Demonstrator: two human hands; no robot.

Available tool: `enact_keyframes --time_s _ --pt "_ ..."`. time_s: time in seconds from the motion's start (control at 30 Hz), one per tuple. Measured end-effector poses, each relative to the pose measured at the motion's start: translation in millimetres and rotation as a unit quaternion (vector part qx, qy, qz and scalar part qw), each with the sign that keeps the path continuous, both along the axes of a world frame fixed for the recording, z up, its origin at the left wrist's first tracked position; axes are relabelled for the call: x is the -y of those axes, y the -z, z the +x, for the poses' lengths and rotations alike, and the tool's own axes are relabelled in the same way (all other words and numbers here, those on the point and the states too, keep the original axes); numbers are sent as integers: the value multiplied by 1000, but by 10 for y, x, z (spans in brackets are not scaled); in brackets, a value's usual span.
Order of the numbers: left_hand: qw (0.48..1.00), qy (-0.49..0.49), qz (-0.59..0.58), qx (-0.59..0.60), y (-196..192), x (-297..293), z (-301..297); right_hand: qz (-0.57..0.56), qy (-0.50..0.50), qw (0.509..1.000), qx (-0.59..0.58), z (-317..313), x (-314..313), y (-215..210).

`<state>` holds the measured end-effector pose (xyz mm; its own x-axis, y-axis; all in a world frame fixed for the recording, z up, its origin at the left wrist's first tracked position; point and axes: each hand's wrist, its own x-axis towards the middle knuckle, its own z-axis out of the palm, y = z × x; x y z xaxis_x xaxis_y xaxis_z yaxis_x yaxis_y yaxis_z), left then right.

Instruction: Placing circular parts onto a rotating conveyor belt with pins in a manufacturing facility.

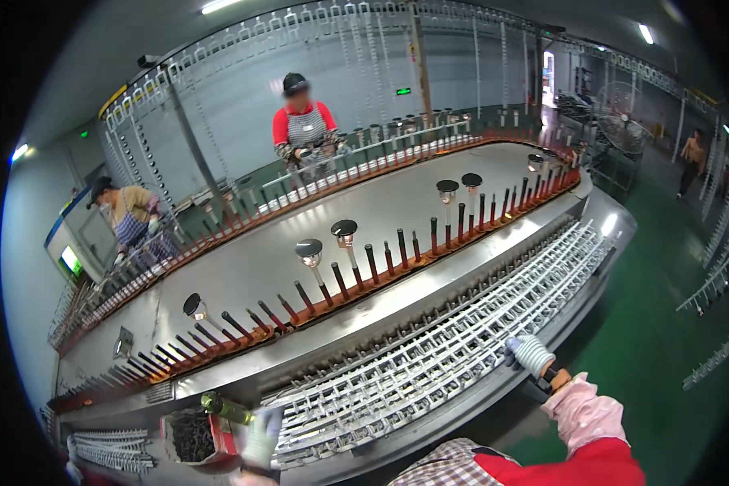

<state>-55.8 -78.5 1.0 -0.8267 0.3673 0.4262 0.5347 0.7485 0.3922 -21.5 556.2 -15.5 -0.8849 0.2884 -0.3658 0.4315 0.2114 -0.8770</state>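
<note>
My left hand [261, 437], in a pale glove, is at the lower middle and smeared by motion. Its fingers do not show clearly. Just beside it, a green cylindrical object like a bottle [225, 407] lies tilted over a red box [194, 436] of small dark parts. My right hand [532, 354], in a ribbed whitish glove with bluish fingertips, is at the near edge of a stack of pale metal racks [397, 368]. The fingers there are curled; what they grip, if anything, is too small to make out.
A long oval conveyor line [429, 202] with upright dark-tipped spindles [371, 263] runs ahead; a few carry shiny round-headed parts [309, 249]. More racks [112, 448] lie at lower left. Two co-workers [304, 130] stand across the line; another person [692, 158] is far right.
</note>
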Motion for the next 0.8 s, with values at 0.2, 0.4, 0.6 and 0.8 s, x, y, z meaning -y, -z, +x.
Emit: enact_keyframes --time_s 0.2,0.4,0.6,0.8 --pt "970 -42 201 129 -401 -1230 -1748 210 -146 964 -69 -655 147 -706" --pt "857 -177 386 294 -65 -1902 -2930 243 -138 937 -208 -1456 164 -755" --pt "803 -144 571 93 -669 -1390 -2589 176 -92 941 -273 -2411 471 -782" --pt "806 -216 536 126 -1459 -1308 -870 35 -65 977 -199 -2880 678 -1162"
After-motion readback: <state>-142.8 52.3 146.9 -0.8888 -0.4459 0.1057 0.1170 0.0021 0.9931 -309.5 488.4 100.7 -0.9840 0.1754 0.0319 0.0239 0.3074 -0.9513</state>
